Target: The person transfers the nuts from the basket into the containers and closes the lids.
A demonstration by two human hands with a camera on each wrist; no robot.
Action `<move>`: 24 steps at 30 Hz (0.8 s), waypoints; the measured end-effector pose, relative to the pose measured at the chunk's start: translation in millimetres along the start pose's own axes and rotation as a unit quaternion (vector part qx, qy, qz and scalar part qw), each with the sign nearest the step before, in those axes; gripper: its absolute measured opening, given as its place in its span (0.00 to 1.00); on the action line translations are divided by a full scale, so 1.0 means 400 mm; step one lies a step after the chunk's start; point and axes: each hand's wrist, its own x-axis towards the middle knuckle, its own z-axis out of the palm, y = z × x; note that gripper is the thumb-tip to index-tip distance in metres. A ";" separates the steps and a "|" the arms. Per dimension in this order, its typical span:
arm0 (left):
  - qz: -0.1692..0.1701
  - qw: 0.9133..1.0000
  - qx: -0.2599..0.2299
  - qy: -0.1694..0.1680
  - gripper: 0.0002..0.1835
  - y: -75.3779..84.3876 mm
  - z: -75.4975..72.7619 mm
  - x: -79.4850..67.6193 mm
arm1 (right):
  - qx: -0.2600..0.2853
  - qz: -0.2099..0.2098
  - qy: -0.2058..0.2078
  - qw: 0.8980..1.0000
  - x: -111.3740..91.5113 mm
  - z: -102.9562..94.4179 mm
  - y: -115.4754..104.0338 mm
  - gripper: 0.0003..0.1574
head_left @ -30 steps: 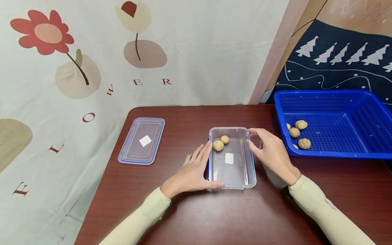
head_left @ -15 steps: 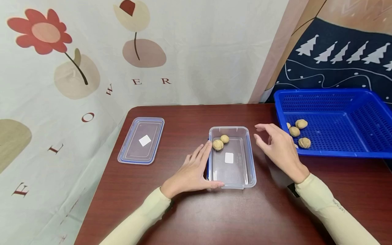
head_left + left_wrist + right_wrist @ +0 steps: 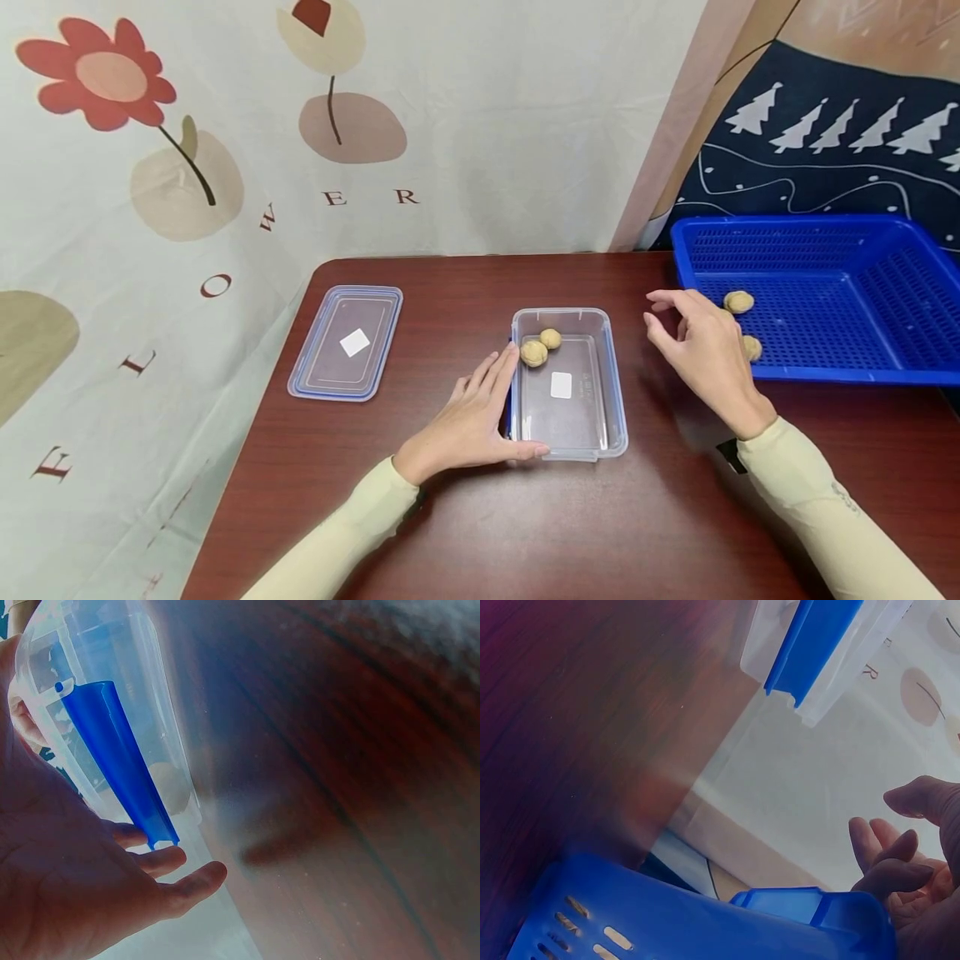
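Evidently empty, the right hand (image 3: 705, 350) hangs half-curled near the blue plastic basket (image 3: 847, 372). From my monitor, I judge its round tan walnuts (image 3: 738, 302) light, hard — liable to roll, best pinched mid-shell. The left hand (image 3: 468, 425), fingers straight, touches the clear rectangular box (image 3: 562, 425) holding two more.

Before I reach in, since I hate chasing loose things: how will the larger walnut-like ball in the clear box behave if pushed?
The larger walnut-like ball looks roundish, so it would probably roll. Its uneven surface may make it less slippery. The raised walls of the clear box should likely contain it.
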 end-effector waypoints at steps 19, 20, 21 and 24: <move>-0.002 1.000 -0.006 -0.002 0.77 0.002 0.004 -0.001 | -0.015 0.041 0.003 0.999 0.001 -0.027 0.022 0.16; -0.002 1.000 -0.006 -0.001 0.77 0.002 0.004 -0.001 | -0.013 0.040 0.004 0.999 0.002 -0.026 0.023 0.16; -0.002 1.000 -0.006 -0.002 0.77 0.002 0.003 0.000 | -0.012 0.039 0.005 0.999 0.003 -0.026 0.024 0.16; -0.001 1.000 -0.003 -0.003 0.77 0.002 0.001 0.001 | -0.012 0.038 0.007 0.999 0.004 -0.026 0.027 0.15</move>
